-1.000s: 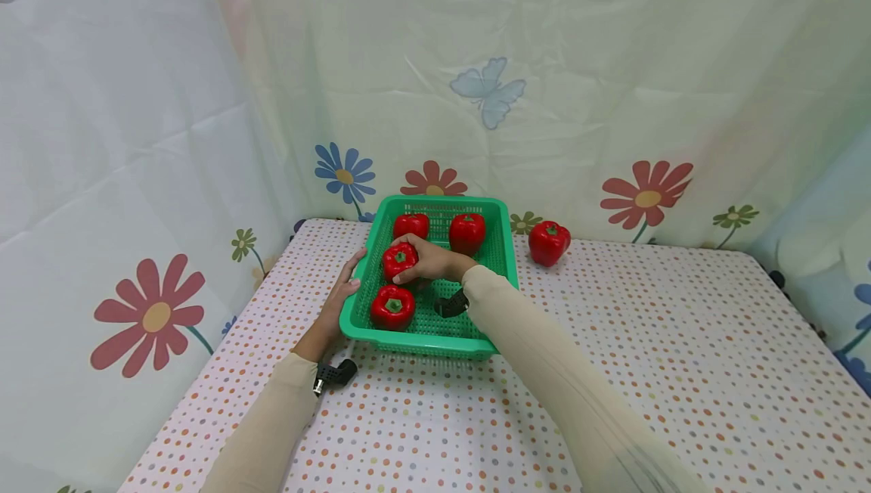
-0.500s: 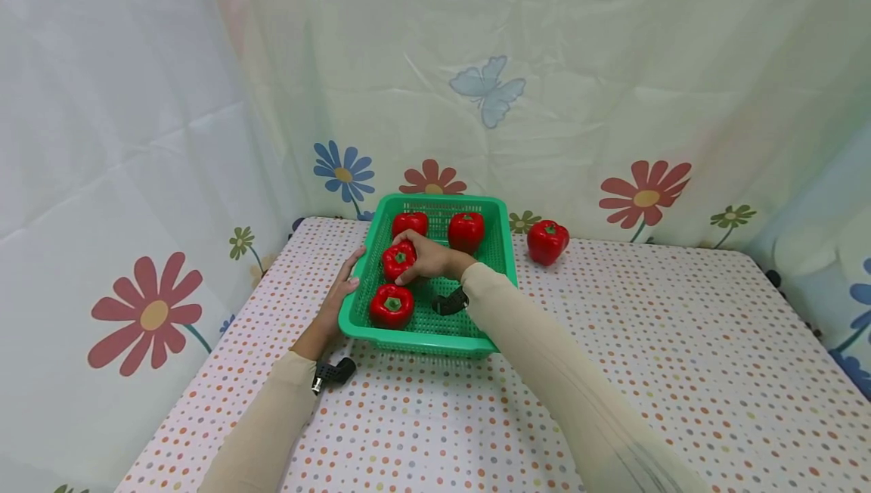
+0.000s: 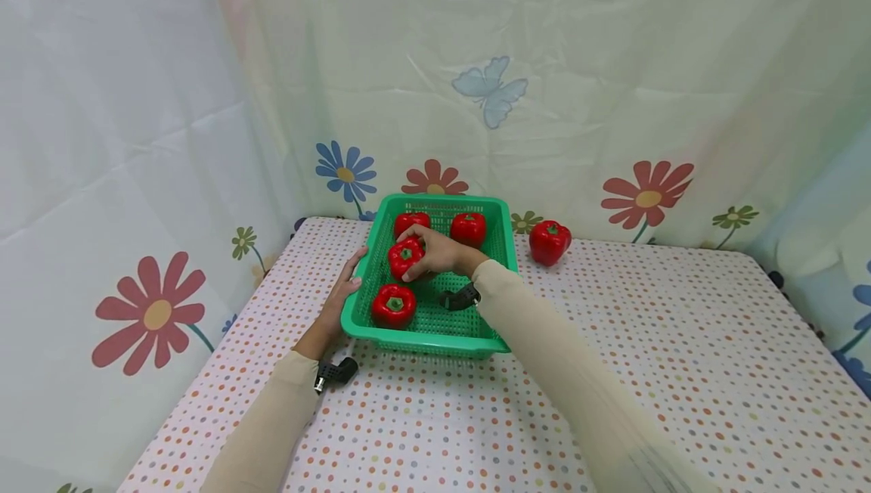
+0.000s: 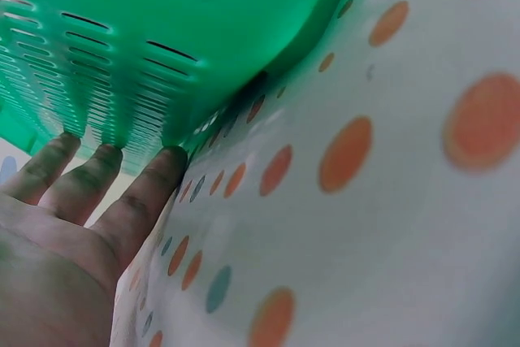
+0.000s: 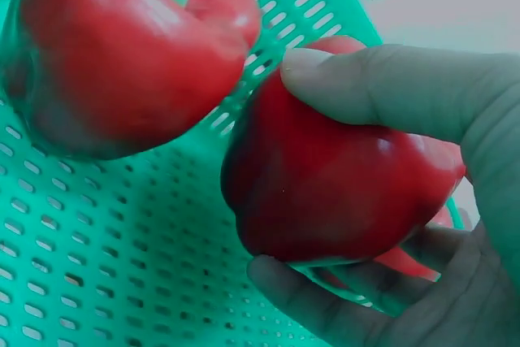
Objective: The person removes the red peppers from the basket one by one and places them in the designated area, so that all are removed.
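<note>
A green perforated plastic basket (image 3: 425, 343) holds several red bell peppers. My right hand (image 3: 438, 252) reaches into it and grips one bell pepper (image 3: 404, 257), thumb on the near side and fingers curled round the far side. In the right wrist view the gripped bell pepper (image 5: 341, 176) fills the space between thumb and fingers, close over the basket floor (image 5: 154, 241). Nearer the front left corner lies another bell pepper (image 3: 393, 307). My left hand (image 3: 336, 300) rests along the basket's left side; its straight fingers (image 4: 134, 205) touch the slotted wall in the left wrist view.
Two bell peppers sit at the back of the basket, one on the left (image 3: 411, 224) and one on the right (image 3: 468, 229). Outside, a further bell pepper (image 3: 549, 243) stands on the dotted tablecloth (image 3: 646, 342) near the flowered curtain (image 3: 558, 100).
My right hand has lifted the gripped bell pepper slightly and shifted it a little to the right and back. The left hand and the basket have stayed in place.
</note>
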